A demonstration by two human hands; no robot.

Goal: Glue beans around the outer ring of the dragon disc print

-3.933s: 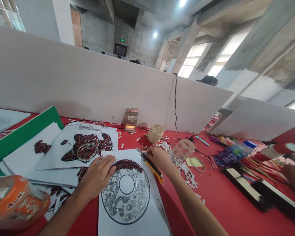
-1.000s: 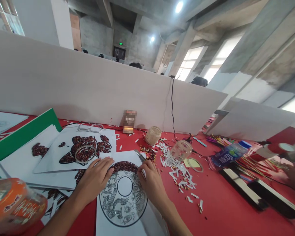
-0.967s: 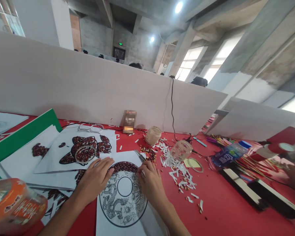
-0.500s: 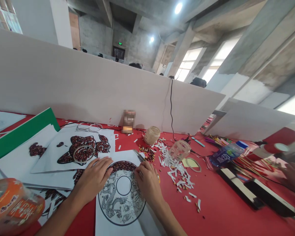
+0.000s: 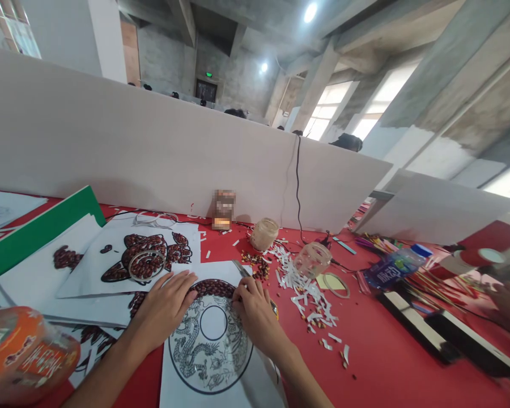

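A white sheet point(image 5: 174, 391) printed with a round dragon design point(image 5: 212, 362) lies before me. Dark red beans point(image 5: 215, 287) fill the upper part of its outer ring. My left hand point(image 5: 169, 303) rests flat on the sheet's left side, fingers stretched toward the beans and holding nothing. Over the ring's right end, my right hand point(image 5: 255, 311) has its fingers bent together and pressed down; whatever is between the fingertips is hidden. A silver pointed tool point(image 5: 239, 268) sticks out beyond this hand, and something yellow shows at its right side.
Bean-covered pictures point(image 5: 148, 258) and a green board point(image 5: 46, 238) lie left, behind an orange-labelled jar point(image 5: 29, 357). Two jars point(image 5: 264, 234) stand near the white partition point(image 5: 153, 153). Paper strips point(image 5: 301, 297) and loose kernels are scattered rightward. Another person's hand point(image 5: 508, 306) is far right.
The printed sheet's lower edge has shifted slightly left. Both hands keep nearly the same places and poses; the whole view has moved a little.
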